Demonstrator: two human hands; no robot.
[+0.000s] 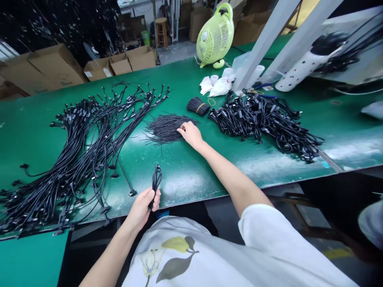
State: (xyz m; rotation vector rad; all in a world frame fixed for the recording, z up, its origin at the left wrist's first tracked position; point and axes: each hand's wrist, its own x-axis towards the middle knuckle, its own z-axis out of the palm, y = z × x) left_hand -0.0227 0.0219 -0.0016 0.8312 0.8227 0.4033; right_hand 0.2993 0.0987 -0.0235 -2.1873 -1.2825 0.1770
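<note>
- Spreading across most of the view is a green desk [179,179]. What's the biggest thing on it?

- The long black cables [80,159], easily. They fan out over the left part and run down to the near left corner, some ends reaching the near edge.

- And on the right?

- A heap of coiled black cables [263,119], its lower end trailing toward the near edge. The light-green fan [214,38] stands at the far edge, with white rolls and crumpled plastic to its right.

- OK, middle stuff?

- Loose pile of thin black ties [164,128], roughly midway between the near and far edges. The right hand [191,134] is on its right side, fingertips down at the ties. Can't tell if that grip has closed on any, tbh.

- What about the left hand [142,207]?

- That grip is clamped on a folded black cable [156,179], held pretty much upright at the near edge, with the looped end poking up above the fingers.

- Anything smaller?

- Yeah, a banded bundle of ties [198,106] just beyond the loose pile, toward the far edge, and a loose yellow rubber band [211,102] lying beside it.
</note>
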